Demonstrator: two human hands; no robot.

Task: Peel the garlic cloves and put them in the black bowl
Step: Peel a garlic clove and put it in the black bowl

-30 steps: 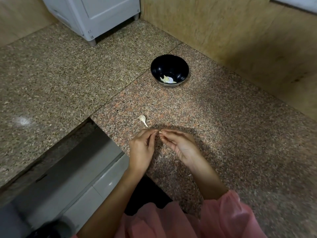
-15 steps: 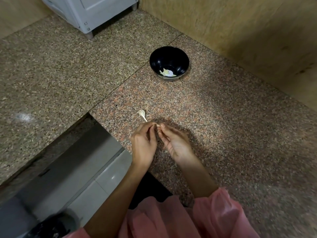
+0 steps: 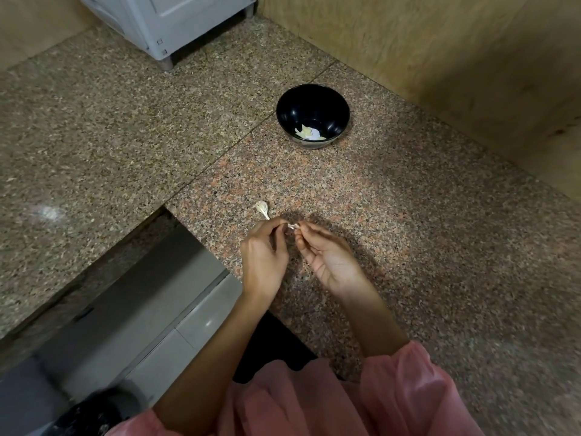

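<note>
A small pale garlic clove [image 3: 293,227] is being pinched between the curled fingers of the left hand [image 3: 263,259] and the right hand [image 3: 330,259], above the speckled granite table [image 3: 440,247]. The round black bowl [image 3: 312,116], holding pale peeled pieces, is being kept at twelve o'clock from the hands, well apart. A whitish scrap of garlic skin [image 3: 262,208] is lying at eleven o'clock, just beside the left fingers.

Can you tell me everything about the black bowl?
The black bowl is round, deep and glossy, with small highlights on its dark inner wall. It stands upright on the speckled granite counter, near the wooden wall, well beyond both hands. At its bottom lie a few pale, yellowish-white pieces, probably peeled garlic. Nothing else touches it.
</note>
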